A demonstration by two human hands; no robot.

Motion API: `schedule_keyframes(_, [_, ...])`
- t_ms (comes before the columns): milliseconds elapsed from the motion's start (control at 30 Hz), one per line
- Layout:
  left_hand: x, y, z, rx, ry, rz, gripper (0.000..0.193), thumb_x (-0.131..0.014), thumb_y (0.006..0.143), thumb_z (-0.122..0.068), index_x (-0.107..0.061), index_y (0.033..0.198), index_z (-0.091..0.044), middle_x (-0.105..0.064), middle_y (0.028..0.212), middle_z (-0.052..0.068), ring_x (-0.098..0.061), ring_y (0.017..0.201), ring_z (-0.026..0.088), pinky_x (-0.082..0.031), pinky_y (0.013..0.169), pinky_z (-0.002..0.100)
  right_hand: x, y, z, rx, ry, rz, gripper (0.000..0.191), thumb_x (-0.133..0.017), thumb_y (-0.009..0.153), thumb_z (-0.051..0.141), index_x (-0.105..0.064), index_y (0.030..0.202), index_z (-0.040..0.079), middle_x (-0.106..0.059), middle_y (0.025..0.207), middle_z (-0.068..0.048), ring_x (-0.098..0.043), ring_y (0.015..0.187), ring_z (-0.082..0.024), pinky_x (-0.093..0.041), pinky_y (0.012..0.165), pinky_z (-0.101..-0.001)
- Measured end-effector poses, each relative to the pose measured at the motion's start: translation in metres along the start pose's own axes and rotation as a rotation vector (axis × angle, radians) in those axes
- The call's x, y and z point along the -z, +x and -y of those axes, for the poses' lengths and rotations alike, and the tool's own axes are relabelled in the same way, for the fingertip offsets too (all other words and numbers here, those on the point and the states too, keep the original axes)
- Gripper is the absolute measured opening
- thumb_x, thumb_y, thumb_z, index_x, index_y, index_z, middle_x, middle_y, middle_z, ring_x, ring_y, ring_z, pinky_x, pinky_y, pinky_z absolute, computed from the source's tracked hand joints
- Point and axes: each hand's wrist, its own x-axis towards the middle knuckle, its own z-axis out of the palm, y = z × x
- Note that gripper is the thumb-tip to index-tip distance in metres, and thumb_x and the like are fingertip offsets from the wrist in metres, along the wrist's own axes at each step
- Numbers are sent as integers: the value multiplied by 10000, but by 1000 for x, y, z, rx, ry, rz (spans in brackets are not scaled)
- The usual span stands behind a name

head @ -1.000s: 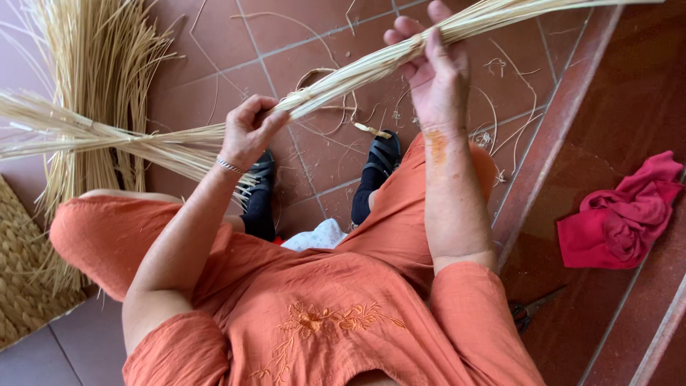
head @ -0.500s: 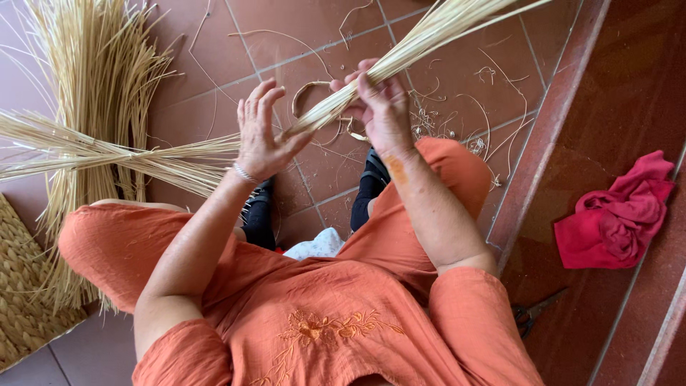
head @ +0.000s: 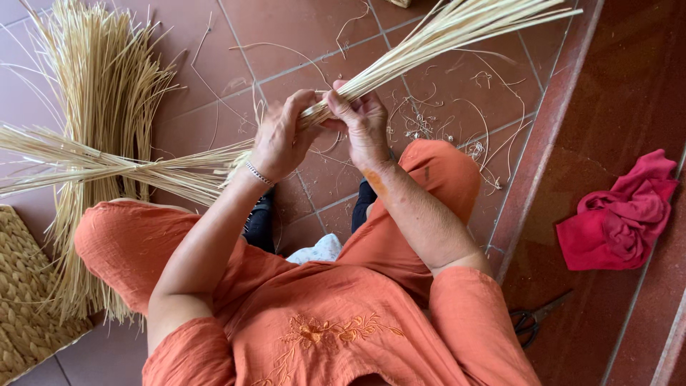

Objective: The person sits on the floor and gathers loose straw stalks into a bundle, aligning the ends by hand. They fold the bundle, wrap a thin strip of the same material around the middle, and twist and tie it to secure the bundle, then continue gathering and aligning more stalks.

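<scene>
Pale straw fills the middle of the view: a long bundle of thin stalks [head: 436, 43] runs slantwise from the upper right down to the lower left, held above the person's knees. The left hand [head: 280, 139] is closed around the bundle from the left side, fingers wrapped over the top of the stalks, a thin bracelet [head: 259, 174] at the wrist. The right hand [head: 363, 120] grips the same bundle just beside it, thumb pressed on the stalks and fingers curled under, so the two hands touch or nearly touch at the thumbs (which of the two, the view does not settle). Past the left hand the stalks fan out towards the left edge, crossing over a second heap of straw [head: 100, 114] that lies on the floor and runs from the top down to the person's left knee.

The floor is reddish-brown tile [head: 286, 28], littered with loose curled strands [head: 429, 121] near the hands. A woven mat [head: 25, 286] shows at the lower left corner, touching the foot of the heap. On the right a darker red step [head: 614, 78] runs alongside the tiles, and a crumpled red cloth [head: 620, 214] lies on it, well apart from the hands. A pair of scissors [head: 534, 320] lies lower on the same step, near the person's right elbow. The person wears orange clothes [head: 321, 322] with embroidery on the front.
</scene>
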Motion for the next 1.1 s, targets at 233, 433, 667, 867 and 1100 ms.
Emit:
schedule_keyframes(233, [-20, -11, 31, 203, -414, -3, 258, -637, 1075, -202, -656, 1283, -51, -624, 769, -11, -531, 672, 56, -457, 584, 238, 33, 8, 34, 117, -461, 108, 453, -752, 925, 360, -595, 1232, 67, -748, 1037, -25, -772, 864, -117, -674, 655, -267])
schedule_keyframes(433, [-37, -23, 50, 356, -740, 71, 275, -599, 1083, -267, -703, 1208, -45, -469, 707, -109, -416, 614, 4, -336, 516, 206, 67, 1, 77, 809, -800, -235, 506, -898, 1067, 262, -491, 1301, 72, -613, 931, -43, -544, 727, -93, -483, 650, -219])
schedule_keyframes(667, [-61, -44, 40, 402, -780, 165, 296, -591, 1066, -304, -709, 1181, -58, -471, 689, -100, -405, 590, 4, -326, 503, 204, 76, 10, 87, 945, -1080, -239, 599, -851, 990, 270, -452, 1367, 30, -551, 772, 23, -467, 627, -52, -342, 533, -206])
schedule_keyframes(867, [-60, -51, 48, 423, -828, 155, 308, -593, 1075, -323, -709, 1111, -40, -481, 666, -78, -405, 572, 14, -313, 500, 210, 114, 24, 90, 877, -757, -317, 149, -659, 1148, 145, -585, 1036, 79, -585, 721, -1, -498, 580, -86, -366, 467, -227])
schedule_keyframes(1100, [-47, -54, 57, 572, -945, 163, 339, -603, 1053, -361, -694, 1069, -35, -459, 633, -68, -359, 525, 23, -261, 469, 213, 173, 22, 143, 919, -376, -562, 197, -606, 1124, 150, -521, 973, 54, -533, 724, -25, -402, 506, -94, -358, 424, -264])
